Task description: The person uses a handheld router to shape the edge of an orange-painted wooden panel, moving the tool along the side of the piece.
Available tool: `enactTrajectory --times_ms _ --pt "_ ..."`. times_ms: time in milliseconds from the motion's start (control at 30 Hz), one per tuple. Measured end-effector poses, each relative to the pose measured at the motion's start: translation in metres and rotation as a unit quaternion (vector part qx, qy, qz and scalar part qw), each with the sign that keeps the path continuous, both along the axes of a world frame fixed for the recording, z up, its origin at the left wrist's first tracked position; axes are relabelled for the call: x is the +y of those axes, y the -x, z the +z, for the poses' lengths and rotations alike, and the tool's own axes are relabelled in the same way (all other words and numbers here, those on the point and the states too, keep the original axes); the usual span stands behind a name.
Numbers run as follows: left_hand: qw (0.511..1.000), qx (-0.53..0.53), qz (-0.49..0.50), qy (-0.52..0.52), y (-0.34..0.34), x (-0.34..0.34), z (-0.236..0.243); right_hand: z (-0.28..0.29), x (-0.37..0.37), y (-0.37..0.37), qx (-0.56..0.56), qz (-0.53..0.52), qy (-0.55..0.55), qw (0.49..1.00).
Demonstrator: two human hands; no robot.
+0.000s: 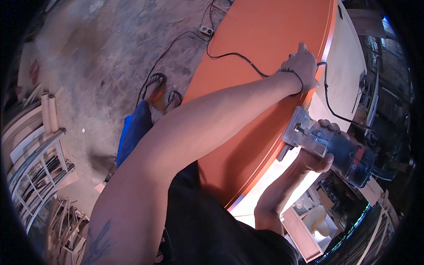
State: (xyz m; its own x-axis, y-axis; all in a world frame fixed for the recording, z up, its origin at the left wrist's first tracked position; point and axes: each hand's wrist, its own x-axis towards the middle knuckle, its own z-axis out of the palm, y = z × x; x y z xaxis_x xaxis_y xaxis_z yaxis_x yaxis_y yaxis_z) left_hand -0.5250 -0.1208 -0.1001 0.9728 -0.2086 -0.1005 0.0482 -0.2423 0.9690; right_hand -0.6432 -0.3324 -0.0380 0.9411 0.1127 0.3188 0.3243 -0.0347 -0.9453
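My left arm stretches over the orange curved panel (260,35), ending with my left hand (302,66) closed at the panel's right edge. A black cord (238,55) passes under that hand, so I cannot tell whether it grips cord or edge. My right hand (316,154) is wrapped round a dark handheld router (349,157) with a clear plastic base (298,126). The router lies sideways, its base against the panel's lower right edge, beside a pale curved surface (342,57).
A power socket block (206,30) sits left of the panel. My sandaled feet (153,88) stand on stained concrete (88,88). Wood offcuts (48,112) and a white metal rack (37,179) are at the left; an open wooden box (304,232) is at lower right.
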Motion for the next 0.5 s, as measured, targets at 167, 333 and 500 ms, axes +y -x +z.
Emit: enactTrajectory --times_ms 167,333,500 --pt "1.000 0.015 0.008 0.025 0.003 -0.001 0.004 -0.002 0.029 0.006 -0.024 0.023 -0.082 0.996" --pt "0.998 0.038 -0.002 0.050 0.003 0.002 0.005 -0.001 0.032 0.008 -0.046 -0.005 -0.053 0.998" --pt "0.998 0.039 0.013 0.050 0.006 0.003 0.006 -0.005 0.033 0.007 -0.068 0.020 -0.076 0.995"
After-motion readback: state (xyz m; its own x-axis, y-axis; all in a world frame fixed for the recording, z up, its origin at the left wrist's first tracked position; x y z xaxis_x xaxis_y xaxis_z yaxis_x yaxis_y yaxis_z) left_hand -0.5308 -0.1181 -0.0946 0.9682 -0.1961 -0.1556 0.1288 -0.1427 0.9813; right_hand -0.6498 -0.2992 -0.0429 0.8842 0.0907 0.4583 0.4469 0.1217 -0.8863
